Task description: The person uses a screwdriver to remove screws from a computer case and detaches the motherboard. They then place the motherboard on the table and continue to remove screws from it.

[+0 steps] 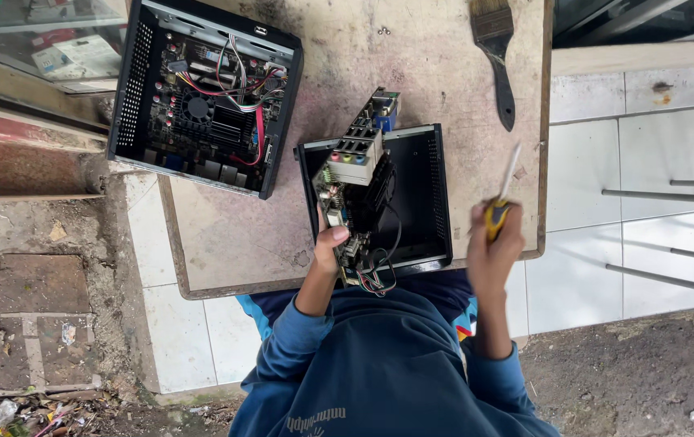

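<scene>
My left hand [328, 247] grips a small green motherboard [357, 174] by its near edge and holds it tilted up on its side over an open black computer case [428, 194]. Coloured wires hang from the board's near end. My right hand [492, 247] is closed around a yellow-handled screwdriver [502, 198], its shaft pointing up and away, to the right of the case. Both sleeves are blue.
A second open black case [205, 93] with a board, fan and red cables sits at the table's far left. A paintbrush [499, 57] lies at the far right, and small screws [382, 31] near the far edge. The worn tabletop [226, 235] stands on white tiles.
</scene>
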